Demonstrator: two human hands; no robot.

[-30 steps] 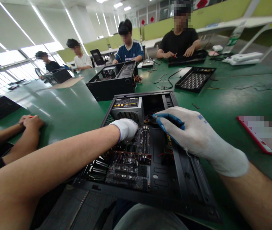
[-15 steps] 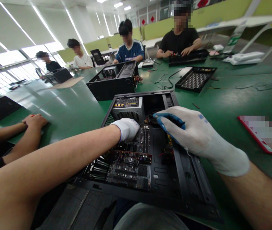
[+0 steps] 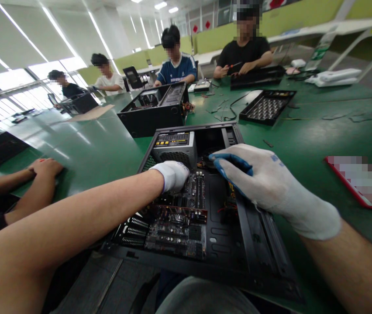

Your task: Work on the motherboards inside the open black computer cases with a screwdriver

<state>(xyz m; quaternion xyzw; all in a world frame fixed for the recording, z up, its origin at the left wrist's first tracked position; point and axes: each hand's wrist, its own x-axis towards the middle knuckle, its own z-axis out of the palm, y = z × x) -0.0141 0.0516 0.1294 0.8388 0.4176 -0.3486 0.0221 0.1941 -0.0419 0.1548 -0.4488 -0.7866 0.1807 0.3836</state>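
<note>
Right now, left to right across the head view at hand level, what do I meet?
Co-worker's joined hands → left gloved hand → right gloved hand → red-edged flat item, blurred out.

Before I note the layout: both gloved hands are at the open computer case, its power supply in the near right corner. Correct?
No: the head view shows the power supply in the far left corner. The gloved left hand and right hand are at the open case.
</note>
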